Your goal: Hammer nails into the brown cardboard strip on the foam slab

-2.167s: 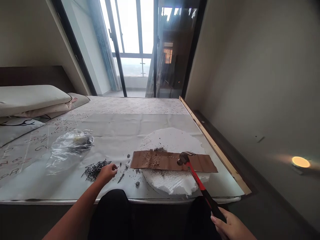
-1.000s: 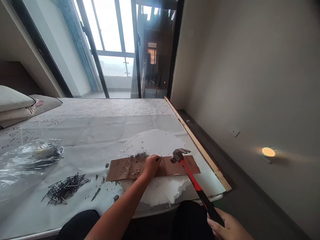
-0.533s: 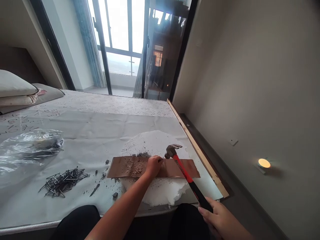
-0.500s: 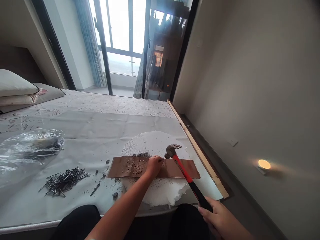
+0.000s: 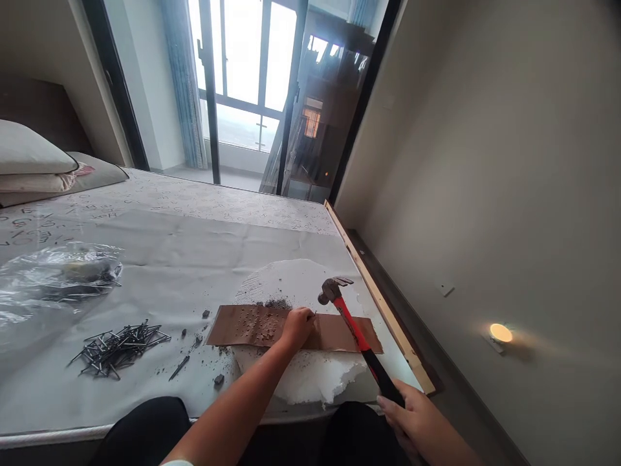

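My left hand (image 5: 297, 325) rests on a brown strip of board (image 5: 242, 325) and pinches a small nail upright at its fingertips. The strip lies across a white foam slab (image 5: 301, 382) and has many nail heads in its left half. My right hand (image 5: 421, 426) grips the black end of a red-handled claw hammer (image 5: 358, 341). The hammer's head hovers just right of the nail, slightly above the strip.
A pile of loose black nails (image 5: 116, 340) lies on the white sheet (image 5: 160, 259) to the left, beside a clear plastic bag (image 5: 53, 279). Pillows (image 5: 33, 162) are at the far left. A wooden edge (image 5: 383, 304) and a wall bound the right side.
My left hand left the nail pile and came to the brown strip holding a nail. The hammer head lifted off the strip and now hovers beside the nail.
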`<state>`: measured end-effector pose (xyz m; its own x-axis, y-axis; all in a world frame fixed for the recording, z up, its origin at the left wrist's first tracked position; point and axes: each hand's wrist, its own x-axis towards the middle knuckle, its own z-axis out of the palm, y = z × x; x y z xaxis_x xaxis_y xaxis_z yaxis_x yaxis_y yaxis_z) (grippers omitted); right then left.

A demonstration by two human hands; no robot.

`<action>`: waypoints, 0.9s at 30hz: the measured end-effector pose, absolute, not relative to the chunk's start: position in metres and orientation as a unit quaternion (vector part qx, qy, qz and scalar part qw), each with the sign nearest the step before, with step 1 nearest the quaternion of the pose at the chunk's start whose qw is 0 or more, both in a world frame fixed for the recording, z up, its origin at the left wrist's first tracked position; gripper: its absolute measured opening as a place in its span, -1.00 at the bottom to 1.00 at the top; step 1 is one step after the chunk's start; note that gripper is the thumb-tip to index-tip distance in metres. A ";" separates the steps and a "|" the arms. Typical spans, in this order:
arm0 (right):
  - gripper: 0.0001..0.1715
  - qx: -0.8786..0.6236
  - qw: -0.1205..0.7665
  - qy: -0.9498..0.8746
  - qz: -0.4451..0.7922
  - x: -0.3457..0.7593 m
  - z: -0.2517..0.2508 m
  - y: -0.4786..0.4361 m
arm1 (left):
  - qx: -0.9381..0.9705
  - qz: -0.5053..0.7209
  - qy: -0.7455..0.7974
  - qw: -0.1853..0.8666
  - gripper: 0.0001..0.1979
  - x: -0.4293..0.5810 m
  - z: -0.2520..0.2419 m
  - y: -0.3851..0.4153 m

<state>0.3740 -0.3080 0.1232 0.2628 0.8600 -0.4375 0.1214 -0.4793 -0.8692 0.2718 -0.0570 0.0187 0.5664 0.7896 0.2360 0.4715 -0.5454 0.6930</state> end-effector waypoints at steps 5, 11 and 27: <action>-0.51 -0.705 0.346 -0.374 0.493 0.374 0.120 -0.306 | 0.829 0.285 0.378 0.297 -0.81 0.272 0.017 -0.056; -0.52 -0.731 0.344 -0.379 0.451 0.371 0.117 -0.302 | 0.829 0.277 0.384 0.298 -0.82 0.272 0.018 -0.056; -0.54 -0.750 0.325 -0.412 0.403 0.371 0.120 -0.299 | 0.848 0.255 0.370 0.280 -0.81 0.271 0.010 -0.054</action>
<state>0.3708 -0.2987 0.1197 0.3358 0.8802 -0.3355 0.3558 -0.4483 -0.8200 0.2711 -0.0537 0.0103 0.5968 0.7700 0.2256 0.4840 -0.5697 0.6642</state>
